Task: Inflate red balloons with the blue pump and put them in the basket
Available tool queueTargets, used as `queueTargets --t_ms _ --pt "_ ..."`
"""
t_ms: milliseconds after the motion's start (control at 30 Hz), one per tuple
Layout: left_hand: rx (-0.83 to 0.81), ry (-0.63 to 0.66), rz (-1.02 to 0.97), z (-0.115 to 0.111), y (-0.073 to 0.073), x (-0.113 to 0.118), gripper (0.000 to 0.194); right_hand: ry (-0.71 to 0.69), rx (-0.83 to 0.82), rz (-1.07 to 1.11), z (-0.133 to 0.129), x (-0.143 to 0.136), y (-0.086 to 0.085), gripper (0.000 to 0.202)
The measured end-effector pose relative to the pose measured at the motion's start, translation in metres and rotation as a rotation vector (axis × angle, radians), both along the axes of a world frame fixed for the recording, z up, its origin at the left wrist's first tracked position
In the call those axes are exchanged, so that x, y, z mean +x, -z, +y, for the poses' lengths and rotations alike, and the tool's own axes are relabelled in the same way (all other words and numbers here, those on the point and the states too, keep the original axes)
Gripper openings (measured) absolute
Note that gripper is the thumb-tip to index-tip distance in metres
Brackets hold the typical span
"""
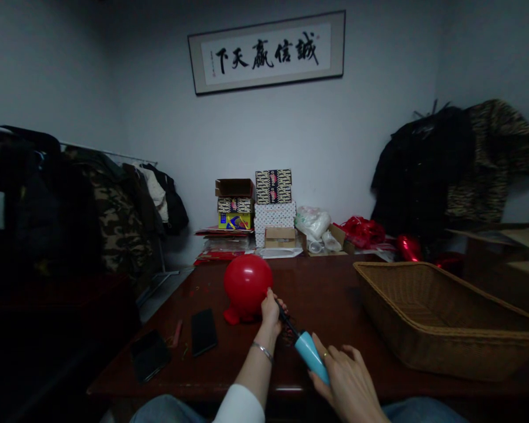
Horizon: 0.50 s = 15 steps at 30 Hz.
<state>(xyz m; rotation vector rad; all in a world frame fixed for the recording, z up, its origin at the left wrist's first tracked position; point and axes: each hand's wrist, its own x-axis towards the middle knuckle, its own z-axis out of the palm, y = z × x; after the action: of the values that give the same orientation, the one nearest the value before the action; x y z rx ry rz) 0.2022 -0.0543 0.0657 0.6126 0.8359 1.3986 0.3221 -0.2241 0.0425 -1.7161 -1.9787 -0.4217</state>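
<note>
A round, inflated red balloon (248, 283) is over the middle of the dark red table (326, 288). My left hand (272, 310) is closed at the balloon's lower right side, where the black end of a hand pump meets it. The pump (311, 355) has a light blue body and slants down toward me. Around that blue body my right hand (344, 373) is wrapped, thumb along the top. Below the balloon lies a small flat red piece (231, 316), perhaps an uninflated balloon. The balloon's neck is hidden by my left fingers.
On the right stands a large wicker basket (423, 341). Two dark flat objects, a near one (150, 355) and a farther one (203, 332), lie at left. Stacked boxes (274, 220), a plastic bag (312, 222) and red shiny material (364, 232) line the back edge.
</note>
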Motion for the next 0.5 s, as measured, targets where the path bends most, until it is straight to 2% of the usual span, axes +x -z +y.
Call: queueTargets --t_ms 133,233,500 --pt "0.007 0.002 -0.017 0.005 -0.003 -0.005 0.041 -0.051 0.06 -0.003 -0.011 0.014 0.013 0.056" --pt "0.006 0.024 -0.029 0.006 -0.002 -0.004 0.04 -0.054 0.061 0.001 -0.015 0.019 0.016 0.057" --pt "0.043 0.066 -0.067 -0.003 0.006 0.008 0.039 -0.01 -0.082 0.062 -0.002 0.009 -0.004 0.049"
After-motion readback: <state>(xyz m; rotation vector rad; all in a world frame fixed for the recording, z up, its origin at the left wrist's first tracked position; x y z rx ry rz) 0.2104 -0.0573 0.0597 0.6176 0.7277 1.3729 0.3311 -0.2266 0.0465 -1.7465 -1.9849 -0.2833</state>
